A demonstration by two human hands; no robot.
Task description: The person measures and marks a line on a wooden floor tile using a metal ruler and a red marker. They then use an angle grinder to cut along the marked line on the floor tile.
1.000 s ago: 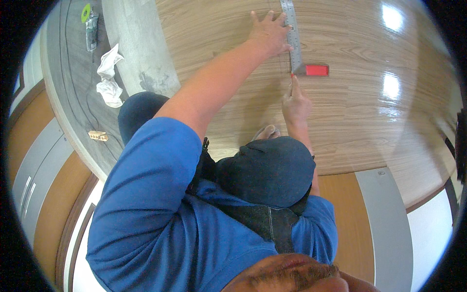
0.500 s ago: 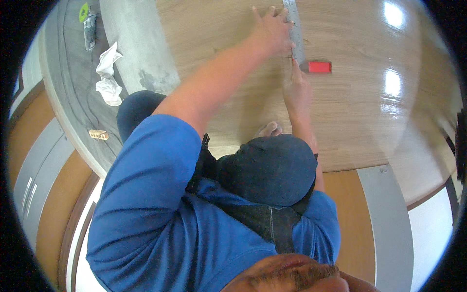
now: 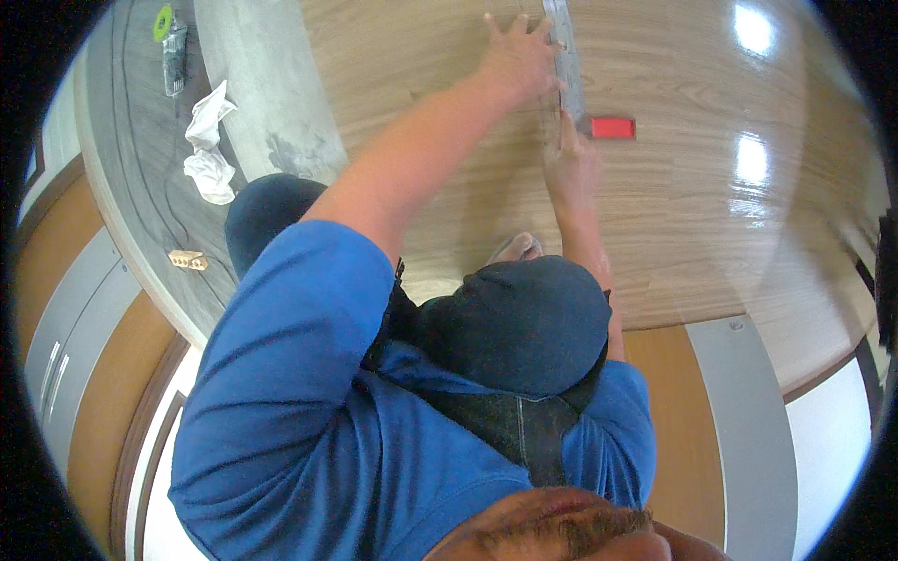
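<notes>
My left hand [image 3: 519, 58] lies flat with fingers spread on the wood-grain plank floor [image 3: 692, 215], pressing against a long grey metal straightedge [image 3: 564, 42] that runs away from me. My right hand [image 3: 571, 166] sits just below it, fingers bunched against the straightedge's lower end. Whatever it may hold is hidden by the fingers. A small red rectangular object [image 3: 613, 127] lies on the planks just right of the straightedge. My blue sleeves and dark knees [image 3: 524, 323] fill the lower middle.
A crumpled white cloth [image 3: 210, 140] and a green-topped tool [image 3: 168, 37] lie on the grey floor strip at upper left. A small wooden block [image 3: 187, 260] sits near the orange and grey cabinets [image 3: 65, 337]. A grey panel [image 3: 748, 421] stands at lower right.
My right hand has slid a little farther along the straightedge, away from me. My left hand stays pressed in the same spot, and the red object has not moved.
</notes>
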